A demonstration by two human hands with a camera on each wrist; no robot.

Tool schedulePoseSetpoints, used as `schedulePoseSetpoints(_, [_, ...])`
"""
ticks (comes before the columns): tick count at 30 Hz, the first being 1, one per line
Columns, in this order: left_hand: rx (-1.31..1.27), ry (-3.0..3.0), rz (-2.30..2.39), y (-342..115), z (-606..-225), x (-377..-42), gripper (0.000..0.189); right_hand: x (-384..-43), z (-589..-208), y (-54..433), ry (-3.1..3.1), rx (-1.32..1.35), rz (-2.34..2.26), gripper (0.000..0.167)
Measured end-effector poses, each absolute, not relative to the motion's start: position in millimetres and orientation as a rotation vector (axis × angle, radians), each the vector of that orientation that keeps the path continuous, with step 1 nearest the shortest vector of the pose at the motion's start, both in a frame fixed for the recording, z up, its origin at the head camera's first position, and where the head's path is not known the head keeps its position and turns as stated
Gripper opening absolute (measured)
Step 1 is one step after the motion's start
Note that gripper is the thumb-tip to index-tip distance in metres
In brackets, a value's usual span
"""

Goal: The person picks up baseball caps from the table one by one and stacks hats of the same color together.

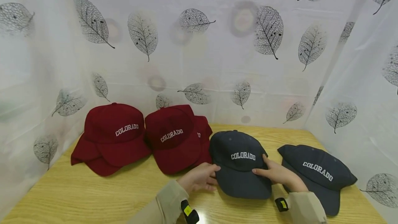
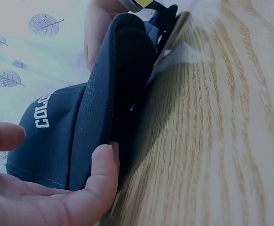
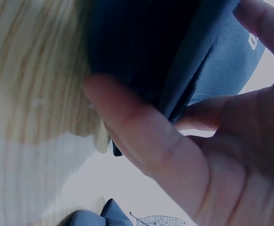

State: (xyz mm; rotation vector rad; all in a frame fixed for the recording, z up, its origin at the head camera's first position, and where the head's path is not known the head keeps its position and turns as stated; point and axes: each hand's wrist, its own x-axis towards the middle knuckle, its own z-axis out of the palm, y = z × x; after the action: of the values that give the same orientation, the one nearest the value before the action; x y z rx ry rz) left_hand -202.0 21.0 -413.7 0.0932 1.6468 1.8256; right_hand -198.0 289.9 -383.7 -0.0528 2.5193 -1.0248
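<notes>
A dark navy baseball cap [image 1: 239, 179] with white COLORADO lettering faces forward between both hands. My left hand [image 1: 200, 177] holds its left side; in the left wrist view bent fingers [image 2: 101, 176] meet the brim's edge, while the thumb stands off the crown. My right hand [image 1: 278, 174] grips the opposite side, thumb over the brim and a finger on the crown. In the right wrist view, one finger [image 3: 127, 113] reaches under the cap [image 3: 141, 42]. The brim's underside is shadowed, and how far the cap is off the table cannot be told.
Red COLORADO caps lie in overlapping groups, one at far left [image 1: 115, 130] and one at the middle [image 1: 174, 137]. Another navy cap [image 1: 320, 165] lies right, beside the right forearm. A leaf-patterned curtain [image 1: 199, 61] borders the wooden table [image 1: 93, 196].
</notes>
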Motion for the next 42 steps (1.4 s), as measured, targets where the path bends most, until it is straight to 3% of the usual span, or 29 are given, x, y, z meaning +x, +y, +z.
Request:
schedulePoseSetpoints(16, [0.101,1.733,1.780,20.2,-409.2,-202.7,0.058,-201.2,-383.4,283.5,2.652,-0.123,-0.866,0.091])
schedulePoseSetpoints(35, [0.200,1.909,1.611,17.9,-405.4,-202.5,0.051,-195.2,-378.1,280.5,2.650,-0.114,-0.804,0.087])
schedulePoseSetpoints(42, [0.240,1.927,1.548,17.1,-401.3,-202.9,0.045,-192.7,-373.9,283.8,2.651,-0.229,-0.780,0.081])
